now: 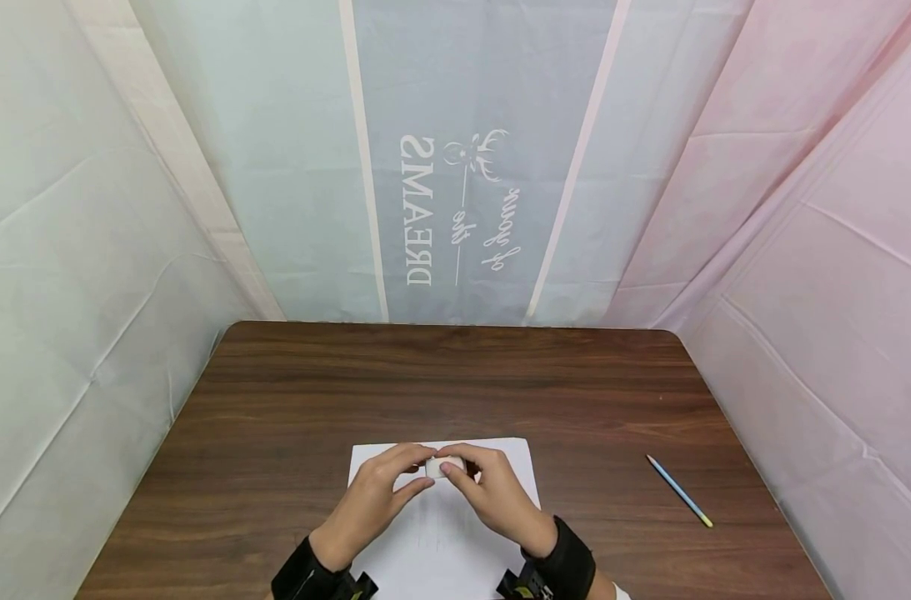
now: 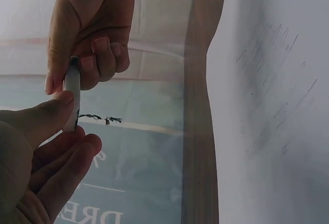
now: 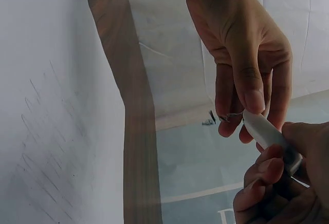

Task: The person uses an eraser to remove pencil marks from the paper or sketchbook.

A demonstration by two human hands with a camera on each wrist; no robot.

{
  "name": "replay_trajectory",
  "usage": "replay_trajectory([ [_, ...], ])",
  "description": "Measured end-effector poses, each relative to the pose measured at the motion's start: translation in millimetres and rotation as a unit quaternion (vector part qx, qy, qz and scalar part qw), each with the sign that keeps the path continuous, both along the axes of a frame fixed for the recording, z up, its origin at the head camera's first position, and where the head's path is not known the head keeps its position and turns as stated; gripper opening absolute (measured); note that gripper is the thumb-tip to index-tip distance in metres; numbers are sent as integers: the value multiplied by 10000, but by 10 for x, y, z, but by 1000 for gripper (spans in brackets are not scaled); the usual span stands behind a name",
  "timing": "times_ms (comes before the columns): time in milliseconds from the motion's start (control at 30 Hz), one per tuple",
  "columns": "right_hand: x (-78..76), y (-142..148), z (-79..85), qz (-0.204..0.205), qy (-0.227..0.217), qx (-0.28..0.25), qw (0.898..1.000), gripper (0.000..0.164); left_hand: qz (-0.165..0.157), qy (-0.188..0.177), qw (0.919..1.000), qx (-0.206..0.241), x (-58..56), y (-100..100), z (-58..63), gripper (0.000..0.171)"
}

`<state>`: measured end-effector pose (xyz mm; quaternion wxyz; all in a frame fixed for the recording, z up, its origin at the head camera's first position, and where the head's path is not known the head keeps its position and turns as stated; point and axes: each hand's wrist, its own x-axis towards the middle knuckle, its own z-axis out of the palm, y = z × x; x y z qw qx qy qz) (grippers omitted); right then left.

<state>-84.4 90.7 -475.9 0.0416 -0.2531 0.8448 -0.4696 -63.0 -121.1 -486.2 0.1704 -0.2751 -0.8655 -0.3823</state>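
A small white eraser (image 1: 446, 467) is held up above a sheet of white paper (image 1: 455, 550), one hand at each end. My left hand (image 1: 376, 496) pinches its left end between thumb and fingers. At the other end, my right hand (image 1: 496, 493) grips it with the thumb on top and the fingers curled. Dark rubbed-off shreds (image 2: 105, 119) dangle from the eraser's edge in the left wrist view. Faint pencil strokes (image 3: 43, 152) and grey smudges mark the paper in the right wrist view.
A blue pencil (image 1: 680, 492) with a yellow end lies on the brown wooden table (image 1: 455, 379), right of the paper. Pale curtains (image 1: 297, 167) with printed lettering hang behind the table and along both sides.
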Motion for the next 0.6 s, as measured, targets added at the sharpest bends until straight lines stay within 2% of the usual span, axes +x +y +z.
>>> replay_trajectory([
  [267, -14, 21, 41, 157, -126, -129, 9997, 29, 69, 241, 9997, -19, 16, -3, 24, 30],
  [600, -124, 40, 114, 346, 239, -38, 9991, 30, 179, 443, 9987, -154, -64, -64, 112, 30],
])
